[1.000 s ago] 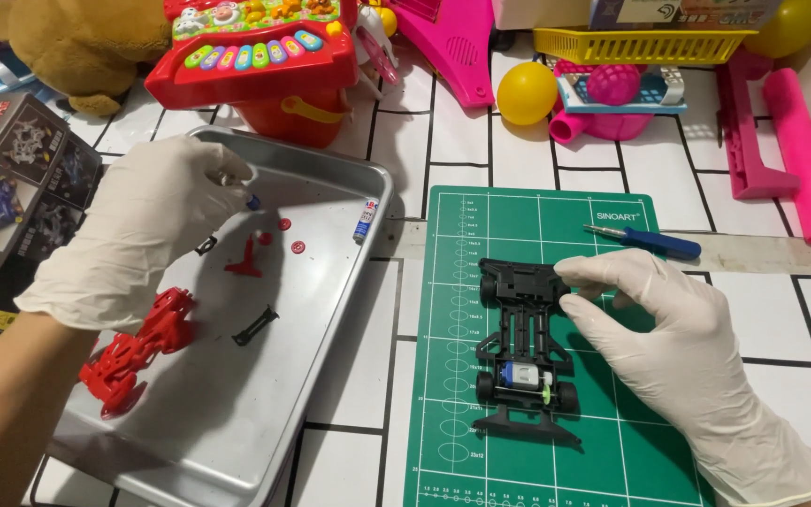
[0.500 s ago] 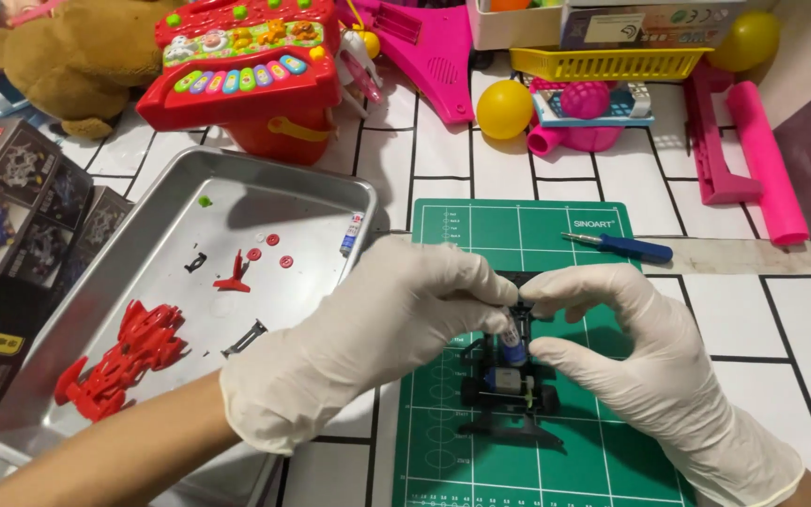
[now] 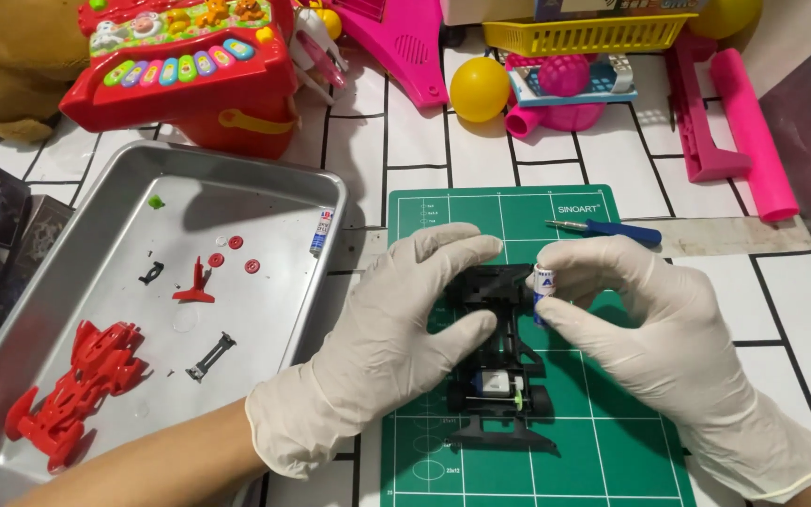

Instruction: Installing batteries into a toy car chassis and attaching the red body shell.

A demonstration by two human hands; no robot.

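Presently we have both gloved hands on a black toy car chassis (image 3: 497, 371) that lies lengthwise on the green cutting mat (image 3: 593, 451), near the front edge of the tiled tabletop (image 3: 800, 310). Our left hand (image 3: 387, 347) lies over the chassis's left side, fingers curled loosely, with the fingertips touching the far end of the frame and the thumb pressed against its left rail. Our right hand (image 3: 654, 324) pinches a small white-and-blue battery (image 3: 543, 284) upright between thumb and forefinger, held against the far right corner of the chassis; the other fingers are folded back. We cannot tell whether the battery is seated in the frame or merely touching it.

A motor with a green gear shows at the near end of the chassis, between the rear wheels. A blue-handled screwdriver (image 3: 612, 228) lies on the far right part of the mat, well apart from both hands.

Left of the mat sits a metal tray (image 3: 265, 188). Within it we note a red car body (image 3: 72, 390) at the near left corner, a red fin piece (image 3: 196, 284), three small red discs, two black brackets and a small tube (image 3: 320, 232) at the right wall. Along the far edge of the tabletop stand a red toy keyboard (image 3: 185, 61), a yellow ball (image 3: 479, 89), pink toys and a yellow basket (image 3: 593, 33).
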